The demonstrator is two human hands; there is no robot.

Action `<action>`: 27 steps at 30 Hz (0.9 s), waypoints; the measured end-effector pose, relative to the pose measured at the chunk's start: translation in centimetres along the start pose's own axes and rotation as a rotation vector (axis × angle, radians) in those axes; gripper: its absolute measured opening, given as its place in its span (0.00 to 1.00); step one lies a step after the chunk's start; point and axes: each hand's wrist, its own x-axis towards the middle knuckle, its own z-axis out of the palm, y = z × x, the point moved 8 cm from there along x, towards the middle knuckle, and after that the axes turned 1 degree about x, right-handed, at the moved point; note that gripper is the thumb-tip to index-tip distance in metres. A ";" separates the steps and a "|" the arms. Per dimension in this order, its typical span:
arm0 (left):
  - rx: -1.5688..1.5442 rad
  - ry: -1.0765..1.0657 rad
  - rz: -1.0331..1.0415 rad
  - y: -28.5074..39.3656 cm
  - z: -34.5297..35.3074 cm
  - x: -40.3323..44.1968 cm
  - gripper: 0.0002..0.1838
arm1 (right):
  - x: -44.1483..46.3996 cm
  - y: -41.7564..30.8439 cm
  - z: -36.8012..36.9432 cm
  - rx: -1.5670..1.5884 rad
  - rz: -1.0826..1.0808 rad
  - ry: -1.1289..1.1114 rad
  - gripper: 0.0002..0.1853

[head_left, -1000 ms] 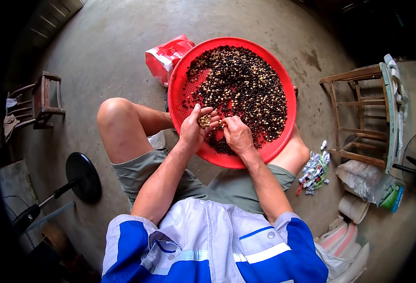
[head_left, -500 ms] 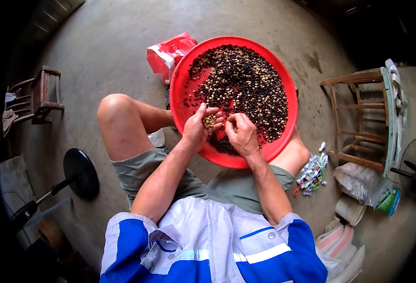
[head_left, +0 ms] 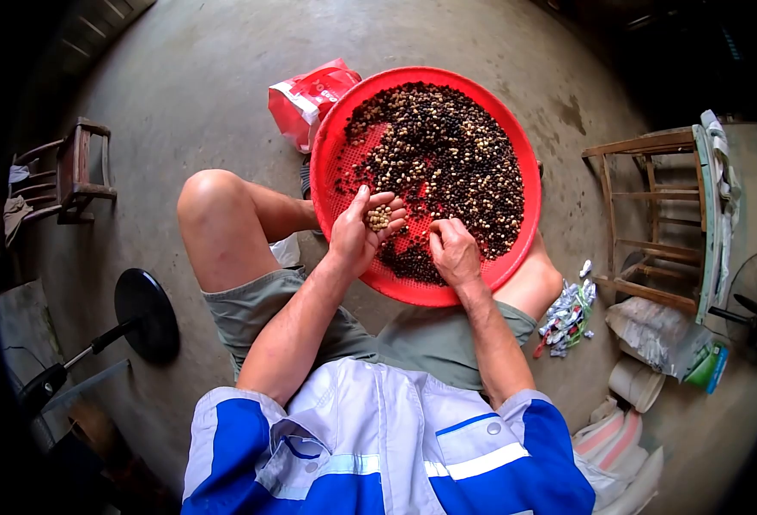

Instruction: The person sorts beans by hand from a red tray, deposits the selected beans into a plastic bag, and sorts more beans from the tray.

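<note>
The right hand [head_left: 457,254] has its fingertips drawn together, holding what I can't tell; nearer than the other, it has mixed dark and pale beans [head_left: 477,163] ahead and rightward in the red sieve [head_left: 396,288]. Leftward, the left hand [head_left: 352,241] cups pale beans [head_left: 378,218].

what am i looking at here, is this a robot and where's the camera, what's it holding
There is no robot: these are a person's bare hands. Every picture comes from one camera worn on the head, looking forward and down, so the shirt and knees show too.

A round red tray holds many small bean-like pieces, dark and pale mixed. The left hand, palm up, cups a little pile of pale pieces. The right hand is over the tray, fingertips close together; whether they pinch anything is too small to tell. A red and white bag lies beyond the tray.
</note>
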 end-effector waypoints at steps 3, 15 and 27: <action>0.012 0.006 0.000 0.1 0.0 0.0 0.31 | -0.3 -0.2 1.2 -0.043 -0.037 -0.034 0.05; 0.030 0.014 0.010 0.2 -0.1 0.0 0.30 | 0.0 0.1 2.2 -0.172 0.007 -0.191 0.03; 0.038 0.011 0.020 0.4 0.0 -0.1 0.30 | 1.5 -1.6 2.7 0.112 -0.006 -0.051 0.05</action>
